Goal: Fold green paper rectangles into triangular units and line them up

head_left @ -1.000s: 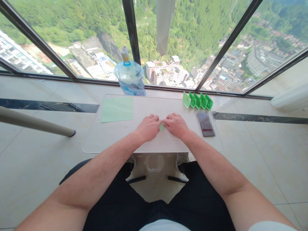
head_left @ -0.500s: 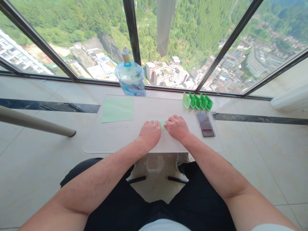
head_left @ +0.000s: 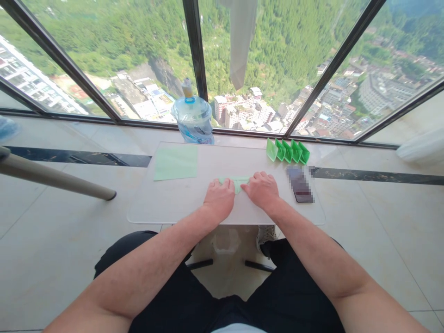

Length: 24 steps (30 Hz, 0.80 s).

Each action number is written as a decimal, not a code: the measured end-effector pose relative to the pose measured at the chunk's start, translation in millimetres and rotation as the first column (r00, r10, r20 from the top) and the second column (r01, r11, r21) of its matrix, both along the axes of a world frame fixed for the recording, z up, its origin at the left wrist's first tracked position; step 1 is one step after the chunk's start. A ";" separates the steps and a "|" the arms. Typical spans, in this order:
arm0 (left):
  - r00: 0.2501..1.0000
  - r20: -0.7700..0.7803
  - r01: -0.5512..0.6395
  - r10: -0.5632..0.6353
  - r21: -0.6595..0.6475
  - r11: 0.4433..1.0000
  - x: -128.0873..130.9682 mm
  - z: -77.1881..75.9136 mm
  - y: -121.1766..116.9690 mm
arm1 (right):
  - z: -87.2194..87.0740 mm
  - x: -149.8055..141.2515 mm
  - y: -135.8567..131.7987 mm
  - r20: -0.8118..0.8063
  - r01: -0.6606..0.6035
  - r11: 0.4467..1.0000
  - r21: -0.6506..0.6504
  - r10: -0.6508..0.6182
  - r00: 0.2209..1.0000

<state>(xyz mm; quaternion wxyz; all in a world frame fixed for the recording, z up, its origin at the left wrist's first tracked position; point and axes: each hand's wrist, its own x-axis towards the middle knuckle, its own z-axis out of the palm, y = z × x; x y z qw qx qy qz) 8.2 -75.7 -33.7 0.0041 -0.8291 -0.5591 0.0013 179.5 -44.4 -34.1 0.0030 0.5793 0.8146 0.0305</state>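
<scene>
A small piece of light green paper (head_left: 237,186), folded along its far edge, lies on the table between my hands. My left hand (head_left: 220,198) is closed with its fingers curled over the paper's left end. On the right end, my right hand (head_left: 261,188) is closed too, its thumb pointing inward on the paper and its fingers bent. Both hands cover much of the paper. A flat green sheet (head_left: 175,163) lies at the table's far left. At the far right stands a row of several folded green paper pieces (head_left: 288,151).
The white table (head_left: 166,203) stands before a large window. A phone (head_left: 301,186), partly blurred, lies right of my right hand. Behind the table is a water jug (head_left: 193,119). A beige pole (head_left: 69,178) reaches in from the left; my legs are under the near edge.
My right hand has slid slightly right along the paper, so more of it shows between my hands. The whole view has shifted a little.
</scene>
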 end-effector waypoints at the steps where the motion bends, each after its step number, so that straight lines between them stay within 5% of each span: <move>1: 1.000 0.000 -0.002 0.002 -0.002 1.000 -0.6 0.1 -0.1 | 0.3 0.6 -0.1 -0.003 0.017 1.000 0.001 -0.017 1.000; 9: 1.000 -0.015 0.013 -0.013 0.003 1.000 -4.9 2.2 1.3 | -2.9 -1.8 -3.9 -0.050 0.100 0.993 0.063 -0.097 0.994; 15: 1.000 0.014 0.017 -0.017 0.021 1.000 -6.9 -0.5 1.4 | -6.3 -5.9 -3.5 -0.063 -0.212 0.977 -0.022 0.211 0.976; 24: 0.994 -0.053 -0.093 0.091 -0.027 0.995 -12.8 12.8 5.4 | 8.1 8.5 2.9 0.016 -0.032 0.998 -0.047 0.033 0.999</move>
